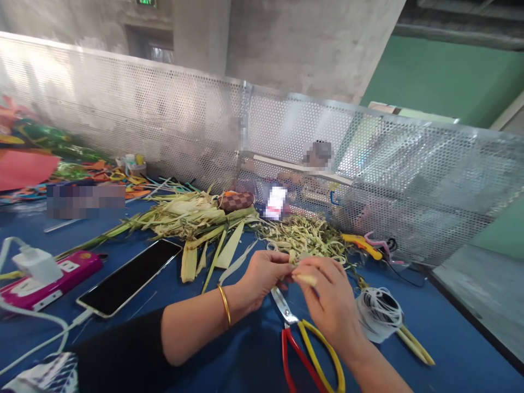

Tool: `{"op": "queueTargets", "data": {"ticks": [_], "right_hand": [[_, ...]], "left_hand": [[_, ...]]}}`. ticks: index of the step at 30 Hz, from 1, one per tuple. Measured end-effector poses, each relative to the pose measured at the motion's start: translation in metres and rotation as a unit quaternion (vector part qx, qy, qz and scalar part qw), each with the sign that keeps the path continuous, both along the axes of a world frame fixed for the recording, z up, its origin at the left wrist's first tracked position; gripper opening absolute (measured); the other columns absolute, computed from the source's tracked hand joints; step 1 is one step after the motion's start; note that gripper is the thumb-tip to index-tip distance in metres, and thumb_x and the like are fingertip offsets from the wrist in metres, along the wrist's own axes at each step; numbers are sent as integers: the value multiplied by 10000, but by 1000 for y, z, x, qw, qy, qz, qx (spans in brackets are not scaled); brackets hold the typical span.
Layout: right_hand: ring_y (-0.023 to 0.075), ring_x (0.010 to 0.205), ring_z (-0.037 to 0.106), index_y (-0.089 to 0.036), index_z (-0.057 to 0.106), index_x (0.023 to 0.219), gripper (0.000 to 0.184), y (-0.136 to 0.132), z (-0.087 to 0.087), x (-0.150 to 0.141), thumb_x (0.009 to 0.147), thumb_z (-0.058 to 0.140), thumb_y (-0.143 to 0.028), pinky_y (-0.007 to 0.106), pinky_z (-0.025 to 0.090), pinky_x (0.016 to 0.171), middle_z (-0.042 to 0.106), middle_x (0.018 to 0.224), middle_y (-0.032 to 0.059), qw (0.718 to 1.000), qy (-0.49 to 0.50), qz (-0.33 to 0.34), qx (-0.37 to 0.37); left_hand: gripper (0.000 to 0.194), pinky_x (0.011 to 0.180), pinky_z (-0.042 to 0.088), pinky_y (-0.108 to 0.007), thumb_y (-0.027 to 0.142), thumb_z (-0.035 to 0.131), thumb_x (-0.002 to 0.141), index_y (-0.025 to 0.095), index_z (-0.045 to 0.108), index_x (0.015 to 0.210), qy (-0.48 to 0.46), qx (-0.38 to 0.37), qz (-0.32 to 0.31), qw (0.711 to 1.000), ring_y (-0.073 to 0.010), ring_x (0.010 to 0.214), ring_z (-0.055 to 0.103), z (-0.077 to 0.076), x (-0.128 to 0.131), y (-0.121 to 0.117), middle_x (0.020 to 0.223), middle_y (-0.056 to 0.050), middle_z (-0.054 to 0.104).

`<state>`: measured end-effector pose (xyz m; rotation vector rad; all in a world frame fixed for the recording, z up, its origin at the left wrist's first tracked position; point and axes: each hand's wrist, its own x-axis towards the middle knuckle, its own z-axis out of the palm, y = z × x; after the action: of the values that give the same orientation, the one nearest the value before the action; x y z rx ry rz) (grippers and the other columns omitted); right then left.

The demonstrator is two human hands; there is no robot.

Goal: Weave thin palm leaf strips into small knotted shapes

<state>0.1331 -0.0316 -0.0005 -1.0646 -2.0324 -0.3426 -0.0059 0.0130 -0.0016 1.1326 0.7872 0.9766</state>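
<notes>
My left hand [262, 275] and my right hand [329, 297] meet above the blue table, fingers closed. Between their fingertips is a small pale strip of corn husk [305, 279], partly covered by the fingers. Just beneath lie scissors [289, 314] with one red and one yellow handle, the blade tips hidden under my hands. Beyond my fingers is a pile of curled husk scraps [305, 237]. Larger corn husks [184, 215] are heaped to the left of it. A spool of white cord [379, 314] stands right of my right hand.
A phone [131, 278] on a charging cable lies left, beside a magenta power strip [61, 278]. A perforated metal screen [184, 125] edges the table's far side; a person [319, 158] shows through it. Yellow-handled pliers or cutters [362, 244] and pale sticks [415, 344] lie right.
</notes>
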Motion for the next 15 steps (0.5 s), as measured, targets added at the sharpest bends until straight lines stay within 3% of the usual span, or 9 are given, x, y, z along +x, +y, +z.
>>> {"op": "queueTargets", "data": {"ticks": [3, 9, 15], "right_hand": [[219, 925, 595, -221, 586, 832, 133, 4, -1, 6, 886, 470, -258, 345, 460, 792, 654, 951, 72, 991, 100, -45, -71], [159, 556, 534, -221, 491, 717, 184, 11, -4, 15, 858, 448, -331, 263, 408, 538, 573, 609, -8, 952, 149, -114, -241], [135, 469, 504, -225, 434, 649, 220, 11, -2, 9, 813, 476, -366, 241, 381, 460, 487, 515, -46, 912, 237, -94, -323]], "left_hand": [[81, 483, 389, -201, 210, 665, 604, 139, 641, 571, 12, -3, -30, 999, -83, 507, 502, 1, 0, -3, 532, 21, 547], [100, 540, 433, -218, 234, 658, 654, 147, 648, 604, 29, -23, -55, 998, -92, 529, 541, 0, 0, -5, 543, 15, 570], [64, 515, 403, -198, 179, 700, 607, 148, 646, 591, 46, 3, -46, 998, -64, 479, 478, 0, 3, -8, 519, 38, 552]]}}
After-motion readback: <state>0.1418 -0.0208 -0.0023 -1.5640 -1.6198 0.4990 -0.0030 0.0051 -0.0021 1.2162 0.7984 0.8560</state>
